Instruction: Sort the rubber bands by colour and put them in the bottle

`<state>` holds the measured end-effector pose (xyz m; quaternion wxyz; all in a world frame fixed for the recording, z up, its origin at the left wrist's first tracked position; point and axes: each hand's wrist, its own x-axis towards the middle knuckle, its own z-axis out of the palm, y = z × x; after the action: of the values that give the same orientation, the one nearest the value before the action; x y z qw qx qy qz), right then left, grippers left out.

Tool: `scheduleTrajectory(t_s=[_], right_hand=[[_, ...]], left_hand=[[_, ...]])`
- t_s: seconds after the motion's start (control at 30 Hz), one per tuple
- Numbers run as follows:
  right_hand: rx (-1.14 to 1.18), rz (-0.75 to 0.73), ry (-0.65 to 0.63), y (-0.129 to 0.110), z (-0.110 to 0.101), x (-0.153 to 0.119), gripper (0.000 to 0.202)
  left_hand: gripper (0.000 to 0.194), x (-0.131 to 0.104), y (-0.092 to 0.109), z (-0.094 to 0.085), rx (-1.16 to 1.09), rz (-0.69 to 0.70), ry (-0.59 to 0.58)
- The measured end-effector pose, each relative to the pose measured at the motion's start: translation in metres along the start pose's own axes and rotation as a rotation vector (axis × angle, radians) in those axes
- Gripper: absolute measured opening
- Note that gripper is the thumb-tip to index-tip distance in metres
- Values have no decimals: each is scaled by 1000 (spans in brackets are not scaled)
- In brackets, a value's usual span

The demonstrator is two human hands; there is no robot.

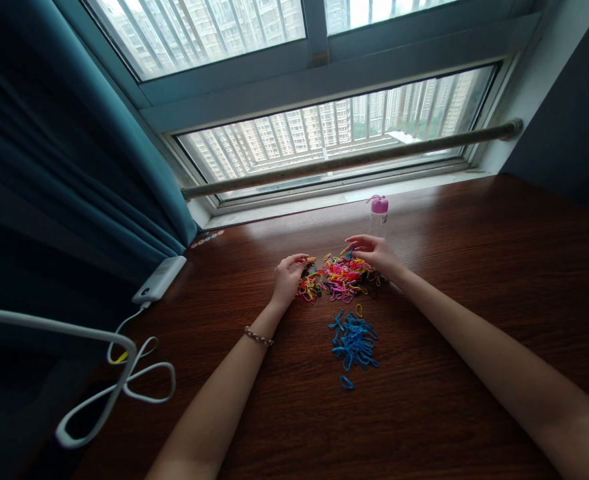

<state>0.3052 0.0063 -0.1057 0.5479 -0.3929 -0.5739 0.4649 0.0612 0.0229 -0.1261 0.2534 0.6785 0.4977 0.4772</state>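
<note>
On the tabletop point(449, 400), between the fingers of the left hand point(286, 277) and right hand point(377, 253), lie the mixed-colour bands point(344, 275), apparently left to go through. Nearer the person than either set of fingers, a smaller pile of blue bands point(355, 341) lies apart, seemingly the part done. The left fingers curl at the mixed bands' left edge; the right fingers bend over a blue loop point(349, 254) at their tips. I cannot tell whether either grips anything.
</note>
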Motion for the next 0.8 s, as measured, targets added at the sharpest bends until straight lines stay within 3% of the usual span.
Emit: scheduleTrajectory(t_s=[0.3, 0.4, 0.53, 0.6, 0.7, 0.8], right_hand=[[-104, 29, 59, -2, -2, 0, 24], [-99, 44, 62, -1, -4, 1, 22], [-21, 92, 52, -2, -8, 3, 25], [43, 132, 63, -2, -9, 4, 27], [123, 185, 76, -6, -10, 4, 29], [145, 231, 37, -13, -12, 4, 28]], left_hand=[[23, -1, 13, -1, -14, 33, -5], [21, -5, 23, -3, -63, 86, -168], [16, -12, 41, -2, -130, 241, -623], [16, -14, 48, 0, -137, 327, -782], [18, -16, 50, 3, -102, 406, -834], [19, -14, 45, 3, -53, 379, -743]])
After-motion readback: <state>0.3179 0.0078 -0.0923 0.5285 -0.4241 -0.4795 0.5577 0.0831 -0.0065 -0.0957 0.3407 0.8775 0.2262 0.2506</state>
